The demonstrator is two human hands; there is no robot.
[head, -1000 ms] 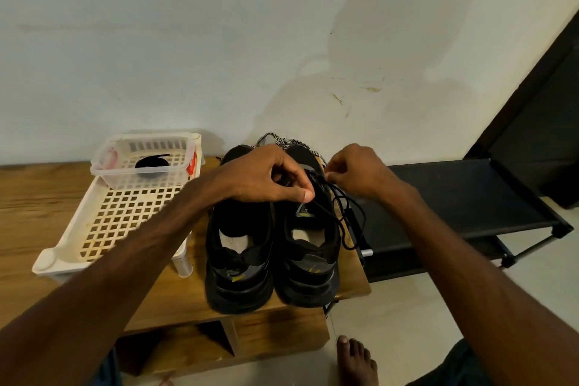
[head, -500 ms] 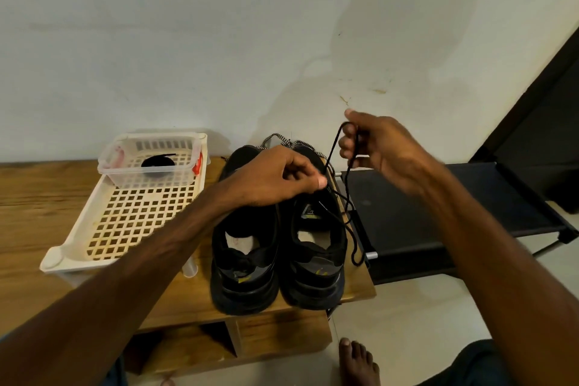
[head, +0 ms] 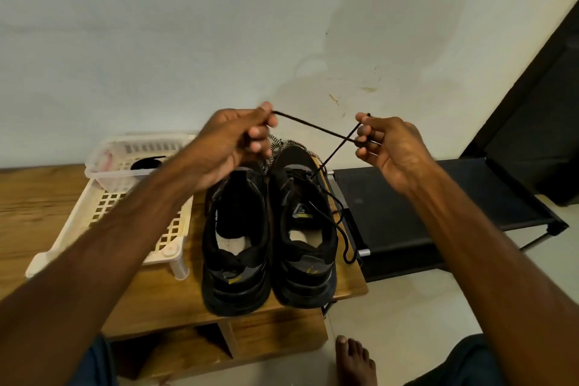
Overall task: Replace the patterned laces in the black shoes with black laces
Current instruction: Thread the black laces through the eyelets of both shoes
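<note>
Left hand, right hand: fingers pinched on black lace ends, crossed above right-hand shoe. Level both ends, then pull snug evenly.

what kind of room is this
Probably a home entryway or shoe corner: a low wooden bench against a stained pale wall, with a black fabric-shelved rack beside it on a pale floor.
</note>
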